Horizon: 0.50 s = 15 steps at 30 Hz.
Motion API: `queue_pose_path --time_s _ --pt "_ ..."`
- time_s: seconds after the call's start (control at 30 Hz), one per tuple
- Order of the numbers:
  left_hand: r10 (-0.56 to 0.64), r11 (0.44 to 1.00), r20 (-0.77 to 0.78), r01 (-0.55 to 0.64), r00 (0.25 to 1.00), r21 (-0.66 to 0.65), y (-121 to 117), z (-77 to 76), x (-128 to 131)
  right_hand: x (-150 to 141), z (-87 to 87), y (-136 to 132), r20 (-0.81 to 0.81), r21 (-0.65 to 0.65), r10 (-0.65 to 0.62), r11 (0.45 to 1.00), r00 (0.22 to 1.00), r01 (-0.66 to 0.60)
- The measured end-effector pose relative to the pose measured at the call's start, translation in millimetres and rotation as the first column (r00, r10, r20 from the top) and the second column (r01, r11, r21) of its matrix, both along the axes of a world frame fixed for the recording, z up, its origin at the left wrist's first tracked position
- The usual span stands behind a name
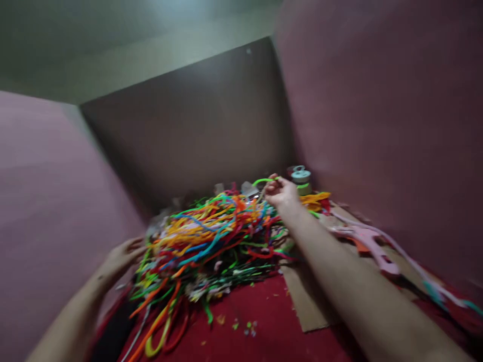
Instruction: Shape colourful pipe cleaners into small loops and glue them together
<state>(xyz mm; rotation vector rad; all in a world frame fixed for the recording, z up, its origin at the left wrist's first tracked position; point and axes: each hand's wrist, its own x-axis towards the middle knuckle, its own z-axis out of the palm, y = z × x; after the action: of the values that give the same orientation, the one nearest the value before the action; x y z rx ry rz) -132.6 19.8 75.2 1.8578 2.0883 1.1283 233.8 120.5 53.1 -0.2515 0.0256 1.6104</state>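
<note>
Green pipe cleaner pinched in right hand, arm stretched forward.

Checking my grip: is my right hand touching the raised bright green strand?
Touching: the head view shows the bright green strand pinched in the right hand.

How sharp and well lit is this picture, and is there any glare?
Head view: dim light overall, with a pale glow on the ceiling; head view again: the right hand and colourful strands look softly smeared, without crisp edges.
</note>
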Motion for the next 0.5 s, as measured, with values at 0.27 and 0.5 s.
queue_pose_path --time_s 0.27,0.5 --pt "0.057 0.993 0.32 -0.086 0.946 0.075 11 -4.6 -20 -34 8.5 -51 0.564 0.335 0.025 0.906 0.826 -0.257" --pt "-0.014 0.998 0.413 -0.012 0.911 0.059 -1 -4.1 1 -47 -30.9 -96 0.82 0.179 -0.548 0.516 -0.163 -0.837"
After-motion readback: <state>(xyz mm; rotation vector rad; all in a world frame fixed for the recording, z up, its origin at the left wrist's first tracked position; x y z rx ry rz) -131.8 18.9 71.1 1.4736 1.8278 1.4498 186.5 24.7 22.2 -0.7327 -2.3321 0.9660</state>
